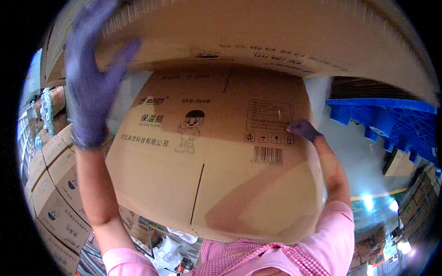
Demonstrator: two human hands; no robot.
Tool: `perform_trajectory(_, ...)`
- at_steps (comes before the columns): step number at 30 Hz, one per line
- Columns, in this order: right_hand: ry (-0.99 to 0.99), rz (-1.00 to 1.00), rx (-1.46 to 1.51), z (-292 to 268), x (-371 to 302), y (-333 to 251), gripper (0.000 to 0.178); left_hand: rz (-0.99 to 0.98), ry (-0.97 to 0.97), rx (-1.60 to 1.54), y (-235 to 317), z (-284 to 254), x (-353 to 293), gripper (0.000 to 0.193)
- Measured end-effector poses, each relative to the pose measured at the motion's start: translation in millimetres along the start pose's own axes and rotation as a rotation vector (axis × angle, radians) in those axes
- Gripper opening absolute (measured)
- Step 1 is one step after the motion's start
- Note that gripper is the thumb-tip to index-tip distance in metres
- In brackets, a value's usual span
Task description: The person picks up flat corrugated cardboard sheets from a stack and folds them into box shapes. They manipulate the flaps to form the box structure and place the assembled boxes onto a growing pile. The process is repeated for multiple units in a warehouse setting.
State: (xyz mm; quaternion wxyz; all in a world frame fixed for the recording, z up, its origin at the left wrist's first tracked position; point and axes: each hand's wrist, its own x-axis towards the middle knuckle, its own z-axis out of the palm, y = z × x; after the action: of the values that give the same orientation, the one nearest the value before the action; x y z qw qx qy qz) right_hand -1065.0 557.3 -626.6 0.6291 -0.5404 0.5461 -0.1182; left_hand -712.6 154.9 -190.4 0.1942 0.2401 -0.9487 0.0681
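A stack of flattened cardboard cartons [221, 170] lies in front of me, its top sheet printed with a cartoon child, a barcode and black lettering. Above its far side a large brown cardboard sheet [258, 27] spans the top of the view. My left hand [90, 78], in a purple glove, is raised in front of that sheet's left part, thumb and fingers apart; whether it touches the sheet I cannot tell. Over the right side of the stack, near the printed panel, my gloved right hand [306, 129] has its fingers closed. What they hold, if anything, is too small to name.
A blue plastic pallet [382, 117] bears stacked cardboard at the right. Closed printed cartons [60, 207] are piled at the left. Crumpled white plastic [165, 253] lies below the stack's near edge. A yellow line [386, 193] marks the grey floor.
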Motion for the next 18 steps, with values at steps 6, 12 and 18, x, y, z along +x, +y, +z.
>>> perform_trajectory(6, 0.654, 0.509, 0.420, -161.2, -279.9, -76.0, 0.036, -0.196, -0.834, -0.360, 113.0, -103.6, -103.5, 0.055)
perform_trajectory(12, 0.456, 0.479, 0.383, -172.9, -198.3, -164.6, 0.032, -0.018, -0.280, 0.006, 53.7, -62.3, 16.6, 0.092)
perform_trajectory(18, 0.000, 0.466, -0.001, -39.7, 6.4, -42.3, 0.039, 0.059, -0.037, 0.208, -4.2, 52.7, 15.7, 0.074)
